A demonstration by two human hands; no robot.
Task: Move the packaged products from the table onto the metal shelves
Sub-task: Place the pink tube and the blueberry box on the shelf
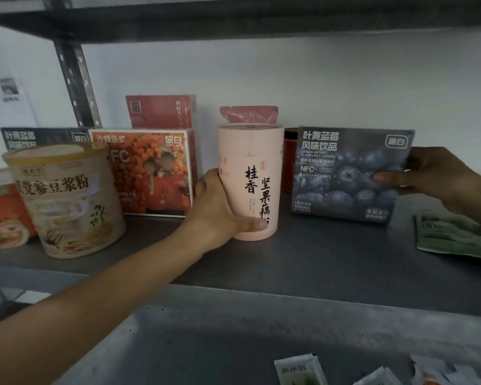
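- Tin (67, 201): far left of the tube, upright at the shelf's front, clear of both hands.
- Orange box (150, 173): just left of the tube, upright. The left hand's knuckles sit close beside its right edge, so there is little room on that side.
- Left hand (220, 207): comes at the tube from the left and grips it low down. The thumb (258, 224) lies across the front near the base and the fingers curl round the back, out of sight.
- Tube (250, 182): stands on the shelf (317, 262) with its long axis upright and its base seemingly down on the deck. Letting go looks like the next step. The hand would best open and draw back toward the person, not sideways into the orange box.
- Blue box (350, 173): near the tube's right with a narrow gap between, on its long edge on the shelf, leaning slightly.
- Right hand (439, 176): furthest right of the tube, holding the blue box by its right edge. The thumb (381, 177) presses the front face and the fingers are behind. This hand is the nearer one for squaring that box.
- Pouch (456, 234): lies flat, right of the tube, under the right wrist.
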